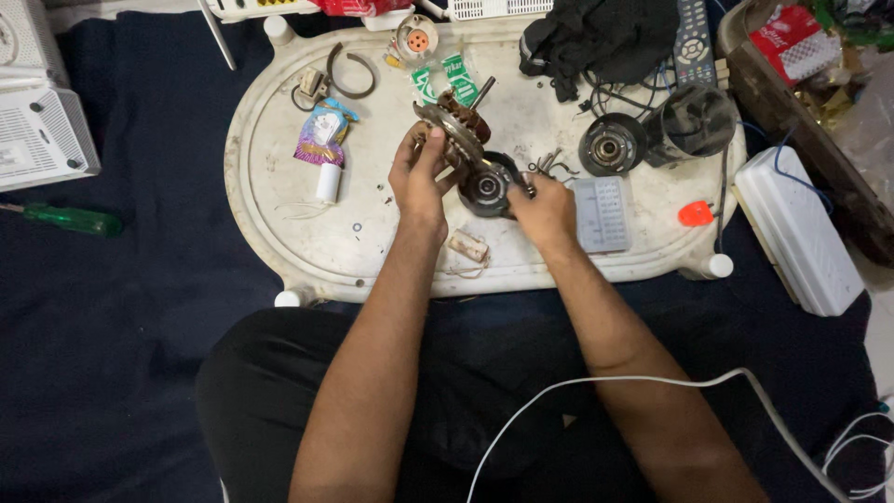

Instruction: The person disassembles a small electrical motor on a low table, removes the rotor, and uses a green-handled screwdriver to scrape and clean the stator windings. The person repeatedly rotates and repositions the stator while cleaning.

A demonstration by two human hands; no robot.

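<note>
The left hand [419, 172] grips the motor core [456, 130], fingers clenched on its plate, tilting it up off the tray [270, 177] near the far edge so its shaft stays clear. The right hand [543, 210] pinches the black cap [489, 186] at the tray's middle, steadying it just below the core. A spare cap [610, 144] lies toward the right edge.

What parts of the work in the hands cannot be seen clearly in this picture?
Head view only:
- Left hand fingers cover the near side of the motor stator.
- Right hand hides how it grips the dark end cap; any small tool there is too small to tell.
- Small metal parts beside the cap are too small to identify.
- The remote is cut off by the top edge.
</note>
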